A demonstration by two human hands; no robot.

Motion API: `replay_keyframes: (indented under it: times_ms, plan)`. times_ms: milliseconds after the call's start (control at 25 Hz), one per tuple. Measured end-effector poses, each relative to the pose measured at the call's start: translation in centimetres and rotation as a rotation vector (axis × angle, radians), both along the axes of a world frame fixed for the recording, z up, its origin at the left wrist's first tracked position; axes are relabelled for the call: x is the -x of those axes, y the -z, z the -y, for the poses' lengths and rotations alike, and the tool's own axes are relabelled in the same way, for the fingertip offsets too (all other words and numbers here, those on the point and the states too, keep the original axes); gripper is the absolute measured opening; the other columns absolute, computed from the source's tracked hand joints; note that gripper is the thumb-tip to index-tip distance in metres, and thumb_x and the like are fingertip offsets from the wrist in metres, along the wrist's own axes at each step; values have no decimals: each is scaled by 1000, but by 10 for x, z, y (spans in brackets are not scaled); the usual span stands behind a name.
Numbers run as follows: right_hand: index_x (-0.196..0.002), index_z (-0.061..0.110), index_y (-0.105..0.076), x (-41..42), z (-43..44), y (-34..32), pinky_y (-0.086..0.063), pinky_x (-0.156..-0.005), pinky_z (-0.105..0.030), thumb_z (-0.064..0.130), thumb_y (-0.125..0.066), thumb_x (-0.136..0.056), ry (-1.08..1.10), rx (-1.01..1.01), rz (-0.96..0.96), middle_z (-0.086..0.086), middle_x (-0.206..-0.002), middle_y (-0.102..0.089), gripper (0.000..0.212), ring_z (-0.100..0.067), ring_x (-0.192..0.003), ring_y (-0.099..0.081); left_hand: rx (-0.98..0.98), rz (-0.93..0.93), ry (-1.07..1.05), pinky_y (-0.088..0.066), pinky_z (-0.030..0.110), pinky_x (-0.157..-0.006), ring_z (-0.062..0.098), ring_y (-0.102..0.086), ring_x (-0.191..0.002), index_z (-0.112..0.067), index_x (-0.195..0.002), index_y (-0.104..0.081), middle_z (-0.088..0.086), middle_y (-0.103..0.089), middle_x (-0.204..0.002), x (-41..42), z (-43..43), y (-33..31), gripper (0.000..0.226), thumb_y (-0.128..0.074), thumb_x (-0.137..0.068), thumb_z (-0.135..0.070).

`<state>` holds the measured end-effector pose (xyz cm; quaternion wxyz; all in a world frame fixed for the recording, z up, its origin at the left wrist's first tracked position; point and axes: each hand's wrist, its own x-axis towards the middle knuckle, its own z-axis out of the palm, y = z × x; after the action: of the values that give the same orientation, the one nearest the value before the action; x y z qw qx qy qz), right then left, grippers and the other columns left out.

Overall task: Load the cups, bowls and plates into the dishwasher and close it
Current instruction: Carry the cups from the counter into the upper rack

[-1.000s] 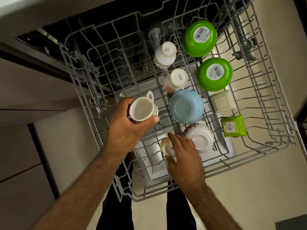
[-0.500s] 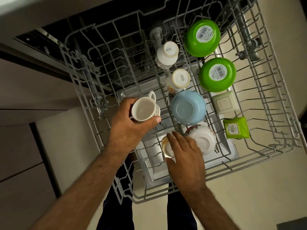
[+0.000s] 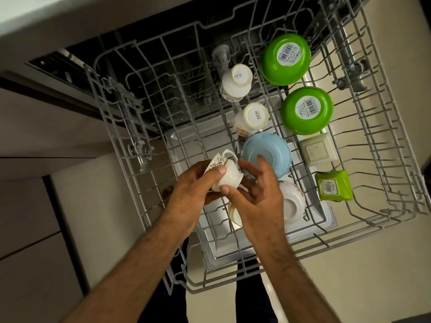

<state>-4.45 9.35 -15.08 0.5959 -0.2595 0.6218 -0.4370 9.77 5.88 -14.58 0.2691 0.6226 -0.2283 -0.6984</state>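
The left hand [image 3: 193, 191] gripped a white cup [image 3: 229, 176] with a leafy band, fingers and thumb curled round its body. The cup was tilted over with its handle uppermost, above the front middle of the pulled-out wire rack [image 3: 121, 94]. The right hand [image 3: 255, 192] was spread wide beside it, thumb tip and forefinger touching the cup's foot end, the other fingers straight over the blue bowl [image 3: 279, 148]. That bowl sat upside down in the rack, with two white cups [image 3: 236, 81] inverted in a row behind it and two green bowls [image 3: 285, 59] inverted to their right. A cream square dish [image 3: 318, 149] and a green square dish [image 3: 333, 186] lay to the right of the blue bowl. A white patterned bowl [image 3: 292, 202] rested upside down just beside the right hand, and a cream cup [image 3: 233, 215] showed partly beneath that hand.
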Motion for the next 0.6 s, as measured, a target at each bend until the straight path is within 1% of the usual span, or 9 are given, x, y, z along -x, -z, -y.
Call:
replay_keyframes:
  times_ms: [80, 120, 160, 200, 240, 280, 320, 440, 600]
  plan:
    - [-145, 27, -43, 3, 2, -1, -56, -96, -49, 4, -84, -79, -15, 28, -66, 3, -134, -64, 81, -20, -121, -64, -16, 7, 7, -58, 49, -96, 25, -72, -107, -17, -125, -69, 8, -75, -115, -2, -3, 2, 33, -63, -99, -37]
    - [-144, 28, -45, 6, 4, -2, -56, -95, -47, 9, -85, -78, -68, 64, -178, 8, -132, -66, 80, -17, -120, -64, 14, 52, 38, -59, 49, -94, 23, -72, -107, -21, -130, -66, 7, -73, -118, -3, -4, 2, 41, -63, -98, -45]
    - [-143, 27, -47, 8, 6, -4, -56, -94, -41, 14, -86, -78, -149, 114, -334, 13, -129, -66, 78, -13, -118, -64, 67, 124, 81, -61, 44, -91, 19, -72, -107, -25, -137, -60, 4, -72, -120, -5, -6, 0, 51, -63, -95, -55]
    - [-142, 25, -50, 10, 9, -6, -56, -92, -35, 17, -87, -77, -241, 181, -509, 17, -126, -66, 75, -8, -114, -63, 146, 230, 122, -62, 36, -86, 13, -71, -105, -29, -143, -53, -1, -70, -121, -7, -7, -4, 62, -62, -92, -62]
    - [-140, 24, -53, 11, 12, -7, -55, -89, -30, 19, -88, -76, -327, 252, -683, 15, -123, -66, 73, -5, -111, -60, 241, 360, 149, -62, 28, -80, 8, -71, -101, -32, -147, -47, -6, -68, -120, -10, -8, -9, 67, -61, -91, -66]
    - [-139, 21, -55, 10, 14, -7, -53, -86, -27, 18, -89, -74, -400, 315, -827, 9, -119, -67, 74, -8, -109, -59, 337, 474, 157, -61, 25, -73, 4, -70, -97, -34, -149, -43, -9, -66, -119, -13, -7, -14, 70, -59, -90, -68]
    - [-138, 17, -56, 9, 16, -6, -52, -82, -27, 16, -90, -71, -457, 364, -925, 2, -116, -68, 75, -14, -109, -58, 411, 542, 143, -61, 25, -69, 3, -70, -94, -34, -149, -41, -11, -66, -118, -16, -6, -19, 71, -58, -89, -68]
    - [-138, 10, -57, 2, 17, 5, -58, -79, -38, 2, -91, -64, -552, 431, -1062, -9, -115, -70, 82, -31, -110, -62, 519, 583, 79, -62, 32, -64, 6, -71, -89, -31, -148, -42, -9, -66, -115, -20, 2, -27, 71, -57, -88, -66]
    - [-143, 14, -53, -8, 17, 18, -61, -81, -47, -6, -87, -62, -665, 338, -1129, -8, -119, -71, 90, -35, -119, -59, 552, 617, 108, -62, 32, -66, 6, -71, -89, -28, -149, -44, -8, -66, -117, -22, 9, -28, 72, -55, -89, -67]
